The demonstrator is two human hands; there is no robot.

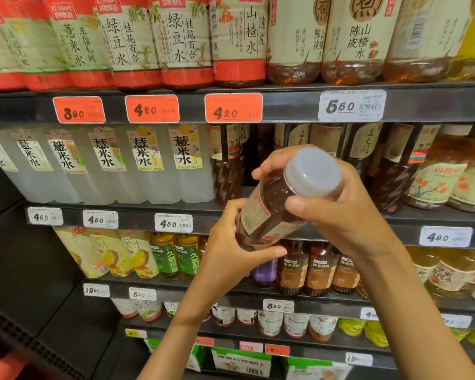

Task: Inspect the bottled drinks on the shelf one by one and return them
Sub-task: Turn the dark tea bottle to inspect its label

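A shop shelf fills the view, with rows of bottled drinks and price tags on each dark rail. In front of the second row, a little right of centre, both hands hold one bottle in the air, clear of the shelf. It is tilted, with its grey cap toward the camera at about 1 o'clock and its base away at about 7 o'clock.

The right hand is curled round the neck just under the cap, thumb in front and fingers behind. The left hand grasps the lower body from the 7 o'clock side, with the thumb lying under the base.

The bottle looks full of dark brown liquid, so I judge it rather heavy for its size. It looks like stiff plastic that would not crush under a normal squeeze (the paper label gives better friction than the bare wall). The cap is smooth and should not carry the weight alone. For the return, a hold round the labelled middle seems safest. The dark gap at 12 o'clock from the bottle, between the brown bottles, is probably its place.
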